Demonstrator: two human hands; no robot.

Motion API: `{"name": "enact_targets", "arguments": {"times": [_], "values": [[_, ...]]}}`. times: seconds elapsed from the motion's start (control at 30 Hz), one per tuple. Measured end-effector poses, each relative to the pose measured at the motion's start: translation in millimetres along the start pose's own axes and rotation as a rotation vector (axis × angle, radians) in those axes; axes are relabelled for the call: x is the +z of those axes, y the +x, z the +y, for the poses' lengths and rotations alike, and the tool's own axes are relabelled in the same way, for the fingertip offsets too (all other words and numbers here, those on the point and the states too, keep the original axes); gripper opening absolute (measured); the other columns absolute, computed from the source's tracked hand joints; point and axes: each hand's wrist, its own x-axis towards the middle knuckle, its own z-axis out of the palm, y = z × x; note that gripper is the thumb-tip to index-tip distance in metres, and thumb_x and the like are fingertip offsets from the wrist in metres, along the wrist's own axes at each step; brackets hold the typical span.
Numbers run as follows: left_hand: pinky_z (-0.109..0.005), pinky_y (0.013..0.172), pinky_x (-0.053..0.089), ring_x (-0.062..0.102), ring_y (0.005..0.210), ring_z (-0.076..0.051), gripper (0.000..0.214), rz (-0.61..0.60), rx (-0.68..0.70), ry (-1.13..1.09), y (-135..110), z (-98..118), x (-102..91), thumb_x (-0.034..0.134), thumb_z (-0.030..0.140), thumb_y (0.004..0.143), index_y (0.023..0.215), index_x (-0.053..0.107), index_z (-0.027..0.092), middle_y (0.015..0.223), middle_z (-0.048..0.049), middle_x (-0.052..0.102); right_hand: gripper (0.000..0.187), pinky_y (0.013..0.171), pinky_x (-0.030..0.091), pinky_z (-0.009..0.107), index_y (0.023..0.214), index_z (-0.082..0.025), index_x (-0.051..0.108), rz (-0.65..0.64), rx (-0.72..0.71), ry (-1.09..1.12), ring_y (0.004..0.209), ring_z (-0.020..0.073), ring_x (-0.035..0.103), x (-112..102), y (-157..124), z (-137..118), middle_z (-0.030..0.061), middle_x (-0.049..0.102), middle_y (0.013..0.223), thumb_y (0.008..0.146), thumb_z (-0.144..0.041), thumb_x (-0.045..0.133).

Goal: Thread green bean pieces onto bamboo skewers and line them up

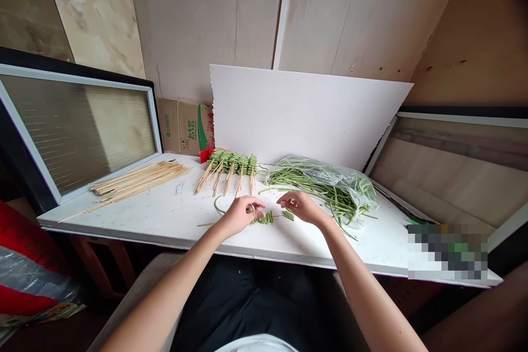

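My left hand [240,215] is closed around a bamboo skewer, whose bare end pokes out to its left. Folded green long bean [264,218] is threaded on the skewer just right of the fingers, and the tip reaches further right. A curved bean strand [218,206] shows behind the left hand. My right hand [303,207] is bent over the table near the skewer tip, thumb and fingers pinched together; what they hold is too small to make out. Beneath it is a small bunch of bean pieces [287,214].
Finished bean skewers [233,164] are stacked at the back. Loose bamboo skewers [140,179] lie at left. Long beans [305,180] spill from a clear plastic bag [342,173] at right. A carton [185,126] and white board [305,115] stand behind the white table [173,220].
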Motion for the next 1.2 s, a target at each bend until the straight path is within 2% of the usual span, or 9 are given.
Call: {"name": "enact_targets", "arguments": {"times": [0.1, 0.2, 0.27, 0.37, 0.53, 0.67, 0.83, 0.97, 1.2], "values": [[-0.030, 0.076, 0.053, 0.067, 0.082, -0.020, 0.034, 0.003, -0.020, -0.014, 0.3, -0.3, 1.4, 0.079, 0.033, 0.083, 0.114, 0.077, 0.019, 0.088, -0.0056, 0.074, 0.027, 0.081, 0.055, 0.033, 0.112, -0.022, 0.079, -0.130, -0.077, 0.158, 0.092, 0.0219, 0.073, 7.0, -0.5, -26.8, 0.0084, 0.081, 0.102, 0.095, -0.041, 0.069], [-0.030, 0.077, 0.053, 0.067, 0.081, -0.020, 0.037, -0.014, -0.010, -0.013, 1.0, 0.7, 1.8, 0.079, 0.032, 0.083, 0.117, 0.076, 0.019, 0.083, -0.0038, 0.074, 0.035, 0.083, 0.055, 0.033, 0.111, -0.024, 0.080, -0.191, -0.118, 0.204, 0.092, 0.0220, 0.073, 18.4, -1.2, -44.3, 0.0068, 0.081, 0.103, 0.084, -0.046, 0.084], [-0.031, 0.078, 0.053, 0.068, 0.080, -0.020, 0.037, -0.020, -0.004, -0.028, 1.6, 1.7, 1.3, 0.079, 0.032, 0.083, 0.117, 0.076, 0.019, 0.081, -0.0038, 0.074, 0.032, 0.081, 0.054, 0.032, 0.106, -0.024, 0.082, -0.150, -0.122, 0.205, 0.087, 0.0211, 0.072, 24.9, -1.1, -48.9, 0.0065, 0.081, 0.101, 0.084, -0.048, 0.084], [-0.031, 0.077, 0.053, 0.068, 0.078, -0.019, 0.036, -0.020, -0.002, -0.051, 2.1, 2.9, -0.2, 0.081, 0.033, 0.082, 0.115, 0.077, 0.017, 0.081, -0.0044, 0.075, 0.027, 0.077, 0.053, 0.032, 0.100, -0.022, 0.082, -0.058, -0.134, 0.227, 0.083, 0.0200, 0.071, 28.8, -0.2, -48.1, 0.0069, 0.080, 0.095, 0.091, -0.047, 0.077], [-0.031, 0.079, 0.053, 0.068, 0.084, -0.020, 0.030, 0.021, 0.029, -0.022, 2.0, 1.0, -3.1, 0.079, 0.035, 0.084, 0.109, 0.078, 0.019, 0.088, -0.0057, 0.076, 0.023, 0.072, 0.052, 0.030, 0.101, -0.023, 0.082, 0.057, -0.165, 0.139, 0.084, 0.0198, 0.070, 21.3, 0.4, -42.2, 0.0075, 0.079, 0.095, 0.095, -0.043, 0.073], [-0.030, 0.069, 0.054, 0.065, 0.071, -0.017, 0.029, 0.052, 0.010, -0.032, 2.0, -2.0, -5.0, 0.075, 0.041, 0.088, 0.105, 0.076, 0.018, 0.089, -0.0060, 0.075, 0.020, 0.073, 0.053, 0.031, 0.101, -0.024, 0.080, 0.117, -0.165, 0.083, 0.088, 0.0207, 0.069, 16.9, -0.2, -39.8, 0.0075, 0.078, 0.100, 0.096, -0.041, 0.071], [-0.030, 0.065, 0.054, 0.065, 0.066, -0.016, 0.025, 0.066, 0.023, -0.024, 2.4, -3.3, -4.0, 0.075, 0.041, 0.088, 0.096, 0.076, 0.017, 0.085, -0.0055, 0.075, 0.022, 0.073, 0.053, 0.031, 0.105, -0.024, 0.078, 0.137, -0.206, 0.065, 0.090, 0.0216, 0.068, 23.3, 0.8, -39.6, 0.0078, 0.078, 0.102, 0.093, -0.043, 0.077], [-0.030, 0.065, 0.054, 0.066, 0.064, -0.017, 0.027, 0.057, 0.010, -0.022, 2.5, -4.2, -2.0, 0.077, 0.043, 0.087, 0.095, 0.078, 0.017, 0.084, -0.0058, 0.076, 0.020, 0.070, 0.051, 0.031, 0.101, -0.025, 0.080, 0.146, -0.255, 0.054, 0.088, 0.0218, 0.066, 30.2, 2.6, -40.0, 0.0076, 0.076, 0.093, 0.095, -0.043, 0.075], [-0.030, 0.066, 0.056, 0.069, 0.063, -0.017, 0.023, 0.022, -0.023, -0.050, 2.0, -2.0, -1.7, 0.081, 0.037, 0.082, 0.093, 0.079, 0.017, 0.081, -0.0058, 0.077, 0.012, 0.080, 0.051, 0.034, 0.094, -0.025, 0.079, 0.160, -0.326, 0.046, 0.089, 0.0230, 0.065, 37.2, 4.4, -39.1, 0.0067, 0.075, 0.088, 0.096, -0.036, 0.075]]}}
